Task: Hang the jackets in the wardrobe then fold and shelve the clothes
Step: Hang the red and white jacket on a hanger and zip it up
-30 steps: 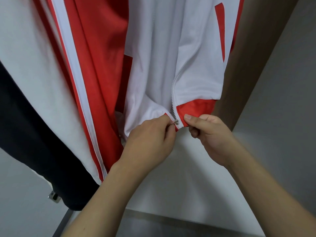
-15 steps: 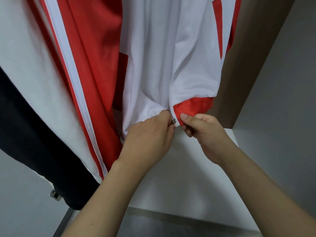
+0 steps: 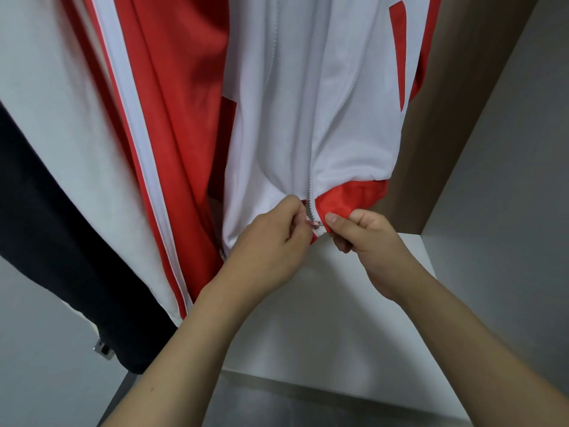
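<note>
Hands meet at the hem of the white and red jacket [image 3: 308, 103], which hangs inside the wardrobe [image 3: 480, 134] in front of me. My left hand [image 3: 271, 241] has thumb and forefinger pinched together on the small metal zipper pull [image 3: 314, 223] at the bottom of the front opening; the other fingers are curled in. My right hand [image 3: 366, 238] pinches the red hem band [image 3: 354, 195] just beside the zipper teeth [image 3: 310, 186], thumb on top, fingers folded beneath the cloth. The two hands are nearly touching at the zipper base. To the left hangs a red garment with a white stripe [image 3: 172, 118], touching the jacket's side. Further left, a dark garment [image 3: 61, 235] hangs lower. A white shelf [image 3: 338, 318] lies below the hem.
</note>
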{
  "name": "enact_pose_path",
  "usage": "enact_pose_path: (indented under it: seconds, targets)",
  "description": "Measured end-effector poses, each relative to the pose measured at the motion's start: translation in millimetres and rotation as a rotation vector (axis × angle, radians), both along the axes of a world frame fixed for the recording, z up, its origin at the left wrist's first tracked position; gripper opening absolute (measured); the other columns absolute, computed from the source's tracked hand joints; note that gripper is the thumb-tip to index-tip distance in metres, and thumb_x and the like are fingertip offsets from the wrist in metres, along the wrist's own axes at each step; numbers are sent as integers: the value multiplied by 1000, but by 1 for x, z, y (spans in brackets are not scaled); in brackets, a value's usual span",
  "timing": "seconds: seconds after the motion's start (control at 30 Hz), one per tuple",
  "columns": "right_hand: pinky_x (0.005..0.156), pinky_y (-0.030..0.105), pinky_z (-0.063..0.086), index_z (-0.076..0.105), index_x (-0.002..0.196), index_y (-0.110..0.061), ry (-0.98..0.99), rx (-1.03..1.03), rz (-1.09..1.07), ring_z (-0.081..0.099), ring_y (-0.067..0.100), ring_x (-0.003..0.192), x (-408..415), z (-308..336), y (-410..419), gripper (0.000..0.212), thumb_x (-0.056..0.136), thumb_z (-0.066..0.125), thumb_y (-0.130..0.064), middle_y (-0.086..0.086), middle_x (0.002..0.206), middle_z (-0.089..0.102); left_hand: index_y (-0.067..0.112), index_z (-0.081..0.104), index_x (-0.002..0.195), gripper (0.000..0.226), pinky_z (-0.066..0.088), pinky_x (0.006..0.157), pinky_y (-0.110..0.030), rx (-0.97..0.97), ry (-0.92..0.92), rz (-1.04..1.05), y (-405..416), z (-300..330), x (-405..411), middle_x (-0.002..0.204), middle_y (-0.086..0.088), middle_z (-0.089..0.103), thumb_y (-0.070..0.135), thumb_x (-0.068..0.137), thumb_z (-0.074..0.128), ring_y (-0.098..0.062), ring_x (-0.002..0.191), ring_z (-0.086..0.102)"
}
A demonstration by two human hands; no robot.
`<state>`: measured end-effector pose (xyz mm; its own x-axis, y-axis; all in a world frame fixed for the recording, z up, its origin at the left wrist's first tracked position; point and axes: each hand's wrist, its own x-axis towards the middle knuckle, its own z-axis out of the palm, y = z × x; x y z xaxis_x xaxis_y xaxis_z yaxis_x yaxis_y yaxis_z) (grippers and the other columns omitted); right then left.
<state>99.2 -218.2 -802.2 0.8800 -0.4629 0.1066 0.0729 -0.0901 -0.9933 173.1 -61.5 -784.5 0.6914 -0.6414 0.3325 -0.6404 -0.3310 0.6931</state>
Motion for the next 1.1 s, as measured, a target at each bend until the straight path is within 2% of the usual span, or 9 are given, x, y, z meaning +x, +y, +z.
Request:
enact_pose_path:
  seconds: [0.1, 0.2, 0.3, 0.43, 0.6, 0.73, 0.87, 1.0, 1.1]
  targets:
    - [67, 32, 37, 53, 76, 13, -17, 26, -3, 40, 18, 62, 1, -1, 0, 43, 92, 66, -24, 12, 64, 48, 24, 42, 88, 10, 48, 59, -44, 40, -159, -25, 6, 2, 5, 63, 6, 51, 28, 96, 44, -22, 62, 50]
    - [66, 31, 37, 52, 76, 17, -37, 49, 12, 41, 18, 62, 2, -1, 1, 44, 90, 67, -22, 15, 70, 50, 30, 43, 92, 15, 51, 63, -41, 103, -195, -32, 7, 1, 4, 70, 12, 58, 28, 82, 55, -10, 63, 54]
    - [65, 28, 38, 57, 67, 4, -26, 89, 45, 42, 12, 57, 1, 3, 2, 35, 86, 69, -23, 12, 66, 52, 31, 43, 89, 25, 51, 66, -35, 116, -210, 20, 6, -3, 1, 77, 18, 61, 43, 73, 59, -1, 68, 57]
    - [69, 31, 37, 62, 57, -16, 10, 160, 110, 43, 12, 59, -3, 8, 2, 26, 72, 71, -36, 8, 65, 55, 32, 46, 86, 37, 49, 66, -29, 83, -222, 51, 4, -4, 0, 78, 23, 62, 62, 69, 58, 3, 68, 57]
    - [71, 32, 37, 65, 53, -22, 37, 122, 134, 44, 13, 61, -2, 8, 1, 30, 78, 72, -36, 15, 74, 50, 27, 52, 83, 18, 53, 66, -35, 48, -268, 129, 0, -6, -2, 65, 19, 60, 43, 77, 59, -6, 64, 60]
    - [74, 35, 36, 65, 53, -22, 39, 102, 114, 43, 13, 61, -2, 6, -1, 33, 84, 70, -34, 16, 76, 50, 26, 57, 83, 8, 53, 68, -37, 85, -268, 133, -2, -8, 0, 70, 13, 65, 32, 83, 62, -11, 68, 62]
    - [70, 31, 37, 64, 57, -17, 12, 69, 80, 43, 13, 60, -1, 3, -4, 32, 84, 72, -33, 16, 74, 51, 25, 50, 80, 11, 44, 58, -33, 124, -309, 119, -2, -8, 0, 61, 9, 59, 31, 86, 57, -14, 60, 55]
    - [64, 27, 37, 52, 72, 14, -40, 4, 22, 40, 19, 63, 1, 0, -2, 55, 82, 70, -37, 13, 67, 48, 27, 27, 82, 20, 22, 47, -27, 199, -391, 93, -3, -6, -4, 58, 7, 40, 31, 95, 41, -14, 51, 41]
    - [63, 28, 36, 49, 74, 14, -39, -53, -20, 40, 19, 63, 2, -4, -2, 51, 92, 67, -31, 11, 64, 47, 26, 28, 89, 17, 25, 49, -33, 236, -463, 86, 0, -6, -3, 62, 8, 34, 31, 101, 39, -19, 52, 41]
